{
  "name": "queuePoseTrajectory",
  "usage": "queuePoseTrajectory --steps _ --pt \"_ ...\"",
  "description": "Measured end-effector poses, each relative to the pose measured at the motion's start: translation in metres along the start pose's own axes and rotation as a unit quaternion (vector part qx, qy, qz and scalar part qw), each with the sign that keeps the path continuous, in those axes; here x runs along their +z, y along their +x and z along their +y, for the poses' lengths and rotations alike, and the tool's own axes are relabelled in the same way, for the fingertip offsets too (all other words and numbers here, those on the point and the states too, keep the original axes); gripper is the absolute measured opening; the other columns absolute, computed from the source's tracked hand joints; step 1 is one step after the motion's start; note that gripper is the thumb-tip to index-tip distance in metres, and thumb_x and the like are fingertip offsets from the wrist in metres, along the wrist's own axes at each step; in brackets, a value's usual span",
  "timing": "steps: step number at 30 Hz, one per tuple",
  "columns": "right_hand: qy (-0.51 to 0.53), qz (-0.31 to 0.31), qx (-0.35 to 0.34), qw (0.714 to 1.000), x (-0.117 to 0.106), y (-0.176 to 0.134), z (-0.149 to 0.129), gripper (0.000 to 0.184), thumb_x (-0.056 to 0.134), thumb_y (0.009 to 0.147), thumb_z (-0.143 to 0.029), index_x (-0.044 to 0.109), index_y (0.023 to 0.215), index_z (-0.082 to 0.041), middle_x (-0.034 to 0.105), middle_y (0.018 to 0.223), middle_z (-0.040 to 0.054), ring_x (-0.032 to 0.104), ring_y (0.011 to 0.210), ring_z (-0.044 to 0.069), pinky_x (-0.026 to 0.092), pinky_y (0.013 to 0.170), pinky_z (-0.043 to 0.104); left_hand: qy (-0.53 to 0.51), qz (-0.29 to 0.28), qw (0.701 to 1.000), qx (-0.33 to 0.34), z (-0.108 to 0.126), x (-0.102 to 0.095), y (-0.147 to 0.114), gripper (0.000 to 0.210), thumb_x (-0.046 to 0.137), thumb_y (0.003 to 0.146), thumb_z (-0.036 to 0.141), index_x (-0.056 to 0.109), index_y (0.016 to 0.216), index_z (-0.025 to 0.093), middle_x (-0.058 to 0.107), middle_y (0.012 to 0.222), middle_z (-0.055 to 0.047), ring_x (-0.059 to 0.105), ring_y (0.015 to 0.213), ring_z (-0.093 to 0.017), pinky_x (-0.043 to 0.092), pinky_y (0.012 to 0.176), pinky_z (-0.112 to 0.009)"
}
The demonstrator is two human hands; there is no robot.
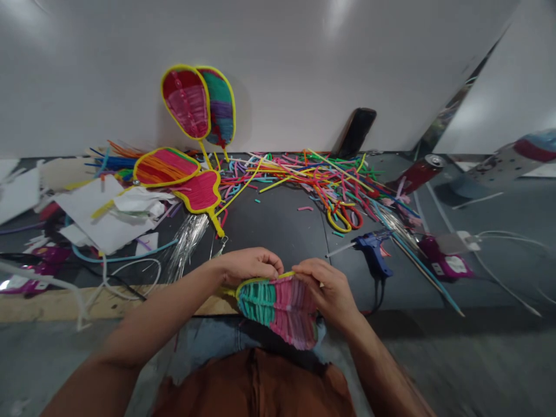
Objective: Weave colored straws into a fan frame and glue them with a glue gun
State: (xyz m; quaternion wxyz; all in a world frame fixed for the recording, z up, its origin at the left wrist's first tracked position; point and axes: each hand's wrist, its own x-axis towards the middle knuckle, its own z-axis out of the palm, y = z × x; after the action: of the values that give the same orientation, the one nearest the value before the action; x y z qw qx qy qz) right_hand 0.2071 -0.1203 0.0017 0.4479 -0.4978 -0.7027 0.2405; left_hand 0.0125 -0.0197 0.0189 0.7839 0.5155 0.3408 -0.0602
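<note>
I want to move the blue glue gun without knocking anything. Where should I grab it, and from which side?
Grip the blue glue gun by its handle, the part that slants down toward the table's near edge, coming from that near side. Its nozzle and protruding glue stick point left, and thin sticks lie close on its right, so the near side looks most open. Its cord trails off the handle, so lift gently.

Woven fan [280, 310] held over lap by left hand [247, 265] and right hand [328, 288], fingers pinched at its yellow rim. Glue gun [372, 250] laid just right. Straws [313, 176] scattered behind.
</note>
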Motion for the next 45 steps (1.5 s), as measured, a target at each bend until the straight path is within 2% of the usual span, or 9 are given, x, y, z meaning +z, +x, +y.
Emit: queuePoseTrajectory --steps 13,17,21,26,32,37,41,45 --pt "0.005 -0.009 0.008 1.0 0.002 -0.002 0.003 0.017 0.055 0.09 -0.017 0.07 0.094 -0.022 0.073 0.086 0.0051 0.069 0.08 0.016 0.056 0.074 0.027 -0.001 -0.008 1.0 0.011 -0.002 0.0 0.0 0.014 0.057 0.063 0.02 0.064 0.075 0.016 0.055 0.065 0.005 0.047 0.057 -0.008 0.036 0.056 -0.019" --pt "-0.002 -0.009 0.013 1.0 0.001 -0.001 0.003 0.016 0.056 0.089 -0.015 0.07 0.093 -0.022 0.073 0.085 0.0045 0.069 0.079 0.015 0.056 0.073 0.026 -0.032 -0.002 0.999 0.012 -0.002 0.0 -0.001 0.015 0.061 0.068 0.027 0.063 0.076 0.015 0.056 0.066 0.004 0.047 0.058 -0.009 0.037 0.058 -0.02" --pt "-0.011 -0.017 0.012 1.0 0.0 0.001 0.002 0.015 0.056 0.089 -0.015 0.07 0.092 -0.022 0.073 0.085 0.0047 0.069 0.078 0.015 0.055 0.072 0.025 -0.033 0.011 0.999 0.026 -0.001 0.002 -0.001 0.027 0.063 0.076 0.04 0.063 0.079 0.014 0.057 0.071 0.002 0.05 0.064 -0.01 0.039 0.064 -0.021" --pt "-0.02 -0.029 0.02 0.999 -0.001 0.001 0.002 0.014 0.058 0.089 -0.017 0.07 0.094 -0.023 0.073 0.086 0.0041 0.069 0.079 0.015 0.055 0.073 0.026 -0.001 0.002 0.999 0.035 -0.001 0.005 0.004 0.03 0.07 0.075 0.042 0.064 0.085 0.014 0.054 0.071 0.004 0.046 0.063 -0.008 0.035 0.061 -0.02" --pt "-0.002 -0.043 0.011 0.999 -0.003 -0.004 0.007 0.02 0.056 0.09 -0.017 0.071 0.103 -0.023 0.074 0.093 0.0056 0.07 0.085 0.016 0.056 0.078 0.027 0.041 0.009 0.999 0.035 0.001 0.005 0.004 0.032 0.069 0.076 0.044 0.063 0.083 0.014 0.05 0.067 0.005 0.041 0.06 -0.007 0.032 0.056 -0.019" --pt "0.02 -0.004 0.069 0.997 -0.006 -0.011 0.011 0.033 0.059 0.087 -0.019 0.064 0.12 -0.025 0.074 0.104 0.0051 0.071 0.087 0.015 0.057 0.08 0.027 0.016 0.017 0.999 0.033 0.002 0.006 0.001 0.034 0.067 0.077 0.047 0.062 0.079 0.014 0.049 0.064 0.005 0.04 0.055 -0.007 0.032 0.053 -0.019" --pt "0.003 0.003 0.074 0.997 -0.01 -0.009 0.011 0.019 0.059 0.088 -0.022 0.071 0.102 -0.024 0.075 0.095 0.0042 0.071 0.084 0.016 0.057 0.079 0.027 -0.034 0.04 0.998 0.033 0.0 0.011 -0.001 0.03 0.069 0.075 0.044 0.063 0.079 0.014 0.053 0.064 0.005 0.043 0.054 -0.007 0.034 0.054 -0.019" --pt "-0.009 -0.004 0.066 0.998 -0.011 -0.003 0.014 0.019 0.055 0.089 -0.021 0.071 0.098 -0.022 0.076 0.091 0.0048 0.071 0.081 0.016 0.057 0.076 0.028 -0.061 0.056 0.995 0.046 -0.005 0.015 0.0 0.029 0.07 0.075 0.042 0.065 0.083 0.015 0.059 0.07 0.003 0.049 0.061 -0.009 0.037 0.06 -0.02"
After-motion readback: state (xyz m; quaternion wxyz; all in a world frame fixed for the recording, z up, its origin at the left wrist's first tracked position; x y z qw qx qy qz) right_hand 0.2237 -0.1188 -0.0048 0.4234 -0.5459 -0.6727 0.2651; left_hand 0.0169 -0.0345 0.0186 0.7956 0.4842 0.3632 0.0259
